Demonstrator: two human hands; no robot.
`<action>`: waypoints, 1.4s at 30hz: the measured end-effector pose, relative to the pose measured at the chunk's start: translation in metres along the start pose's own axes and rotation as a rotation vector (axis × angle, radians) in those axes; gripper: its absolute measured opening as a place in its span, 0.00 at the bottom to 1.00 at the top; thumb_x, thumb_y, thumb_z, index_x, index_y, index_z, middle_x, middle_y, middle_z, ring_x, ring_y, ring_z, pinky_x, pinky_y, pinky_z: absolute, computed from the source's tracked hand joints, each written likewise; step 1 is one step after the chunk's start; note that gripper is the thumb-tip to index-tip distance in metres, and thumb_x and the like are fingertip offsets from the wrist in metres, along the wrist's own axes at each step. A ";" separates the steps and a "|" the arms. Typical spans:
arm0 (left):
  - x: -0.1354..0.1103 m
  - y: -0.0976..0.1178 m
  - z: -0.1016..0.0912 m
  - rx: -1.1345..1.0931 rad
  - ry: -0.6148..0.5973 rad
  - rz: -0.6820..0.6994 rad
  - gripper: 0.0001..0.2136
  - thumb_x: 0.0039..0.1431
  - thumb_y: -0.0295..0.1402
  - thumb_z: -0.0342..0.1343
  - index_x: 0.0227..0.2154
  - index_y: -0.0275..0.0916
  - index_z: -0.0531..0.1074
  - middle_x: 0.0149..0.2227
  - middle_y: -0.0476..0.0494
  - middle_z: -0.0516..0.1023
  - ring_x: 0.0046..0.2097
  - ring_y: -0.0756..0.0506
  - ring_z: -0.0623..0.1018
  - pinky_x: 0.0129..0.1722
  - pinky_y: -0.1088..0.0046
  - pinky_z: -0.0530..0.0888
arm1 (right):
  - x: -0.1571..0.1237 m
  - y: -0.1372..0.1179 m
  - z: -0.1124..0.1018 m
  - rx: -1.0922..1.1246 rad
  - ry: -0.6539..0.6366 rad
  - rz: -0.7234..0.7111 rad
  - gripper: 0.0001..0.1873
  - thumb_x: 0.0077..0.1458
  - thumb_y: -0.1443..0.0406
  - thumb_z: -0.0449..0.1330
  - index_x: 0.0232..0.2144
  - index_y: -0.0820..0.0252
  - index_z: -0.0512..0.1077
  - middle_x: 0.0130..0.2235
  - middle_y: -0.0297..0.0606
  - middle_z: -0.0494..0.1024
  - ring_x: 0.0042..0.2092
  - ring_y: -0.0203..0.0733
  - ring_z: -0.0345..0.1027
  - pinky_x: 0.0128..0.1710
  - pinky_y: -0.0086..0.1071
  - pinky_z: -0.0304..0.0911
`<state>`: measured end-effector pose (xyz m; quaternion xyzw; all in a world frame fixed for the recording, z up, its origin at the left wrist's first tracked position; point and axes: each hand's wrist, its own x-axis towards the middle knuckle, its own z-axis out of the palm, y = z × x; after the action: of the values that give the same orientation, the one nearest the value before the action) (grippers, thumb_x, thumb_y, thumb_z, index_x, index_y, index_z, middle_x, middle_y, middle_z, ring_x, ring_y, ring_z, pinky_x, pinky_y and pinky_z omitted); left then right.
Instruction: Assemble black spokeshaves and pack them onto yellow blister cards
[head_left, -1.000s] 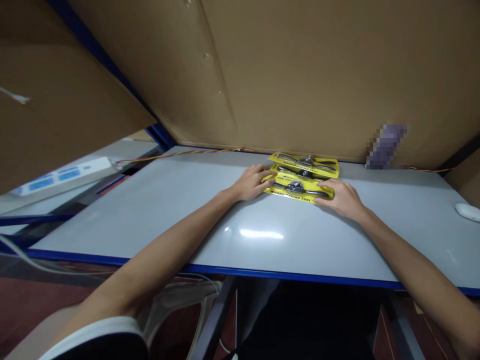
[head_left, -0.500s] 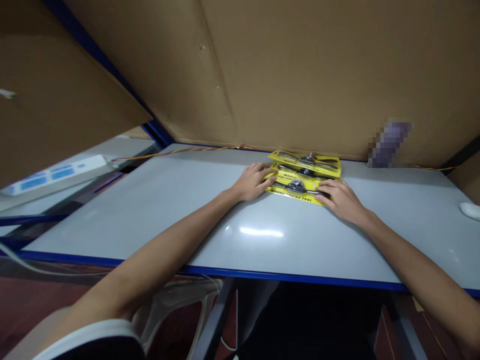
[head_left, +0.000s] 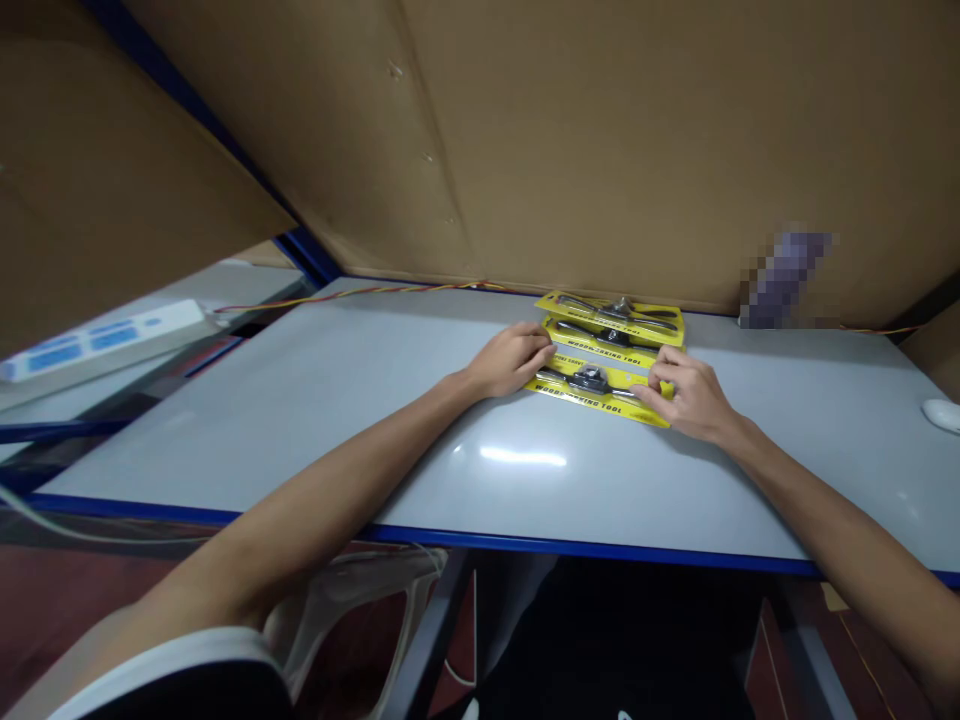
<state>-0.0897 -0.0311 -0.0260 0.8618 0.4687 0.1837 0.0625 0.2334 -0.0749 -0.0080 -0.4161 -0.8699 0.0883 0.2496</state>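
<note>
Your right hand [head_left: 686, 397] has its grip pinched on the right end of the front tool pack [head_left: 592, 385], lying flat toward the back of the tabletop [head_left: 337, 400], just in front of two more packs [head_left: 619, 343]. Your left hand [head_left: 514, 358] curls against its left end, can't tell if that grip is closed

A: How many yellow packs [head_left: 596, 390]?
B: Three, between the left hand [head_left: 514, 358] and the right hand [head_left: 686, 395].
A: Anything else?
B: One white mouse [head_left: 941, 413] far past the right hand, and one power strip [head_left: 97, 335] far past the left.
</note>
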 end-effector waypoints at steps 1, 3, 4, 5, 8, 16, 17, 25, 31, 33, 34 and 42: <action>0.001 0.004 0.000 0.001 -0.008 0.010 0.27 0.74 0.47 0.35 0.37 0.39 0.78 0.47 0.33 0.80 0.50 0.35 0.77 0.55 0.55 0.74 | 0.000 -0.001 0.000 -0.008 -0.005 0.025 0.17 0.67 0.54 0.59 0.28 0.55 0.71 0.39 0.40 0.74 0.36 0.44 0.68 0.40 0.42 0.67; 0.002 0.011 0.001 0.033 -0.022 0.028 0.27 0.75 0.46 0.35 0.37 0.39 0.78 0.45 0.33 0.79 0.49 0.35 0.77 0.54 0.55 0.74 | 0.000 -0.003 0.001 0.004 -0.029 0.049 0.16 0.68 0.53 0.58 0.31 0.55 0.71 0.40 0.40 0.74 0.36 0.44 0.68 0.41 0.42 0.66; 0.003 0.015 0.002 0.055 -0.031 0.039 0.27 0.74 0.47 0.36 0.37 0.39 0.78 0.44 0.33 0.79 0.48 0.35 0.77 0.53 0.54 0.73 | 0.001 -0.004 0.002 0.032 -0.041 0.044 0.15 0.68 0.54 0.57 0.32 0.55 0.71 0.41 0.41 0.73 0.37 0.45 0.69 0.42 0.42 0.66; 0.004 0.017 0.003 0.074 -0.039 0.044 0.25 0.74 0.47 0.38 0.38 0.39 0.78 0.43 0.34 0.78 0.47 0.35 0.76 0.54 0.54 0.73 | 0.001 -0.004 0.002 0.068 -0.044 0.035 0.14 0.68 0.54 0.57 0.33 0.55 0.70 0.42 0.41 0.73 0.38 0.45 0.69 0.43 0.42 0.66; 0.005 0.021 0.006 0.091 -0.045 -0.016 0.23 0.72 0.49 0.43 0.43 0.38 0.77 0.43 0.34 0.77 0.47 0.34 0.75 0.55 0.51 0.71 | 0.003 -0.003 0.002 0.139 -0.012 0.018 0.13 0.66 0.55 0.57 0.32 0.53 0.65 0.41 0.41 0.72 0.41 0.47 0.68 0.45 0.43 0.66; -0.004 0.040 0.002 0.194 -0.018 -0.115 0.22 0.69 0.52 0.46 0.45 0.38 0.74 0.47 0.30 0.75 0.52 0.29 0.71 0.53 0.48 0.70 | 0.001 -0.012 -0.001 -0.042 0.032 -0.037 0.19 0.64 0.51 0.61 0.28 0.53 0.62 0.41 0.42 0.76 0.41 0.49 0.69 0.44 0.44 0.64; -0.005 0.047 0.002 0.216 0.012 -0.098 0.22 0.69 0.52 0.46 0.44 0.38 0.73 0.48 0.30 0.74 0.52 0.30 0.71 0.52 0.49 0.70 | 0.000 -0.017 0.000 -0.092 0.041 -0.079 0.18 0.62 0.50 0.63 0.30 0.53 0.65 0.47 0.46 0.78 0.46 0.53 0.71 0.48 0.48 0.65; -0.002 0.068 -0.004 -0.058 0.192 -0.071 0.22 0.68 0.53 0.47 0.47 0.40 0.74 0.45 0.37 0.81 0.49 0.36 0.78 0.56 0.54 0.72 | -0.001 -0.040 0.007 -0.217 -0.042 -0.082 0.33 0.62 0.54 0.65 0.66 0.59 0.68 0.59 0.51 0.81 0.55 0.61 0.76 0.55 0.54 0.70; 0.003 0.024 -0.027 -1.060 -0.145 -0.361 0.29 0.66 0.48 0.42 0.56 0.34 0.76 0.47 0.30 0.85 0.51 0.29 0.83 0.51 0.46 0.80 | -0.001 -0.034 0.006 -0.267 -0.046 -0.136 0.31 0.64 0.53 0.65 0.63 0.64 0.73 0.65 0.54 0.77 0.61 0.62 0.75 0.62 0.56 0.68; -0.001 0.016 -0.028 -1.196 -0.270 -0.340 0.26 0.63 0.41 0.48 0.59 0.35 0.76 0.51 0.30 0.85 0.54 0.29 0.84 0.54 0.45 0.80 | 0.000 -0.034 0.007 -0.254 -0.037 -0.132 0.30 0.65 0.53 0.64 0.64 0.61 0.73 0.65 0.52 0.77 0.61 0.61 0.75 0.62 0.57 0.69; -0.003 0.014 -0.027 -1.219 -0.281 -0.336 0.26 0.61 0.38 0.51 0.60 0.36 0.75 0.52 0.30 0.85 0.55 0.30 0.84 0.56 0.45 0.80 | 0.000 -0.034 0.007 -0.245 -0.033 -0.129 0.30 0.65 0.52 0.64 0.63 0.60 0.74 0.65 0.51 0.78 0.61 0.61 0.75 0.61 0.57 0.69; -0.001 -0.003 -0.015 -1.331 -0.192 -0.524 0.28 0.57 0.28 0.67 0.62 0.37 0.74 0.52 0.32 0.85 0.53 0.34 0.86 0.58 0.54 0.83 | 0.008 -0.034 0.013 -0.245 -0.051 -0.080 0.30 0.66 0.49 0.63 0.63 0.59 0.72 0.62 0.51 0.80 0.58 0.62 0.76 0.57 0.56 0.71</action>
<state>-0.0984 -0.0310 -0.0132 0.5125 0.4413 0.3327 0.6572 0.1995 -0.0903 -0.0038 -0.4061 -0.8961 -0.0183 0.1781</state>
